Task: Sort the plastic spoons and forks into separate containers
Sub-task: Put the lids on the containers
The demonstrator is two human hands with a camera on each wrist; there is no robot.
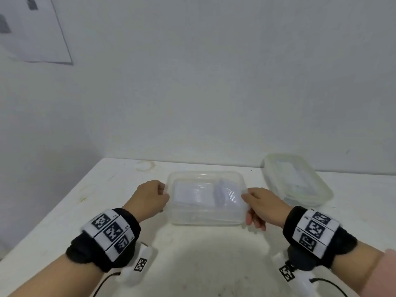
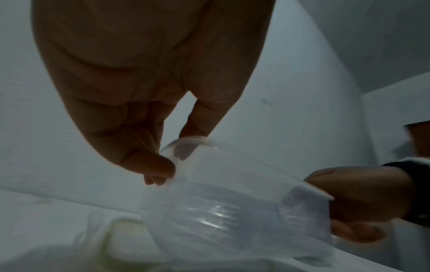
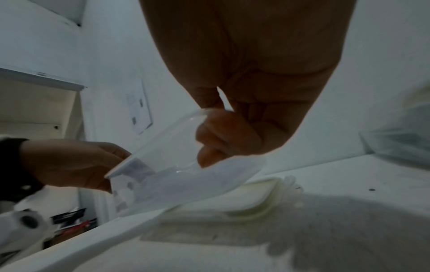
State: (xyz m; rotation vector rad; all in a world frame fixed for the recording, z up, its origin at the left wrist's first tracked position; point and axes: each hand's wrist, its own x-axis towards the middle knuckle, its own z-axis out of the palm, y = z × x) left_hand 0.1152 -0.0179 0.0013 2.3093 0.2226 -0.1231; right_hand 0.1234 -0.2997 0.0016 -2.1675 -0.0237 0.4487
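Box (image 1: pixel 205 215) held off the table (image 1: pixel 64 211), tilted, left of lidded tub (image 1: pixel 297 181) | left hand (image 1: pixel 147 198), right hand (image 1: pixel 263 206) each pinching an end rim | cutlery inside blurred | judged light, thin-walled, flexible, slippery: best gripped at rims.

head view evenly lit, soft | wrist views dim, blurred | hands backlit | shadow cast on table (image 3: pixel 325 220)

I see a white table (image 1: pixel 64 211) with a brown ring stain (image 1: pixel 145 166), and a paper (image 1: pixel 32 28) on the wall (image 1: pixel 214 82).
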